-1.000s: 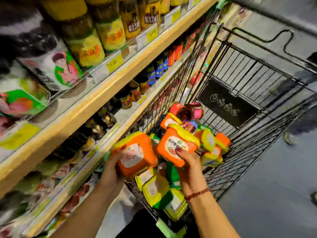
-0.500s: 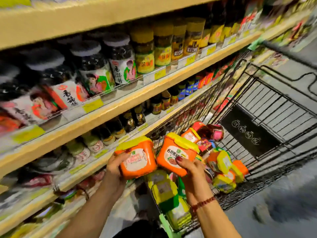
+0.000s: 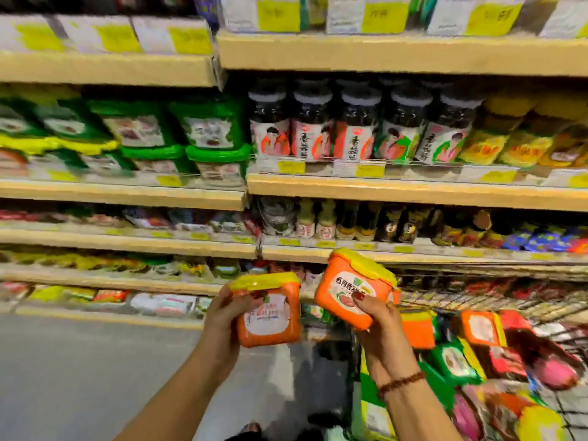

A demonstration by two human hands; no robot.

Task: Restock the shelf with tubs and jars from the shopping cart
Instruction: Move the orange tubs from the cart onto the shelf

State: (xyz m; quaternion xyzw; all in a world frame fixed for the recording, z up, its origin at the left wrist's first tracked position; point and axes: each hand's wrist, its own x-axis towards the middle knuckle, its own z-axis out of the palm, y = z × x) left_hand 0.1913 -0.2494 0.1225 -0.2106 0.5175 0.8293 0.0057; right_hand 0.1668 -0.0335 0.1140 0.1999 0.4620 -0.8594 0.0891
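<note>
My left hand (image 3: 222, 316) grips an orange tub with a yellow lid (image 3: 270, 316), held upright in front of the lower shelves. My right hand (image 3: 377, 326) grips a second orange tub (image 3: 350, 291) from below, tilted with its lid up and to the right. Both tubs hang in the air side by side, a little apart. The shopping cart (image 3: 477, 300) sits at the lower right, with more orange, green and yellow tubs (image 3: 480, 327) and red-lidded jars inside. The shelf (image 3: 413, 189) faces me.
Green tubs (image 3: 206, 135) fill the middle shelf at left. Dark jars with pictured labels (image 3: 353, 128) stand in a row beside them, yellow-labelled jars (image 3: 525, 138) further right. Lower shelves hold small bottles and packets. Grey floor (image 3: 79, 370) lies at lower left.
Both hands have lifted the two orange tubs up out of the cart. My view has swung left and up, from the cart to facing the shelves.
</note>
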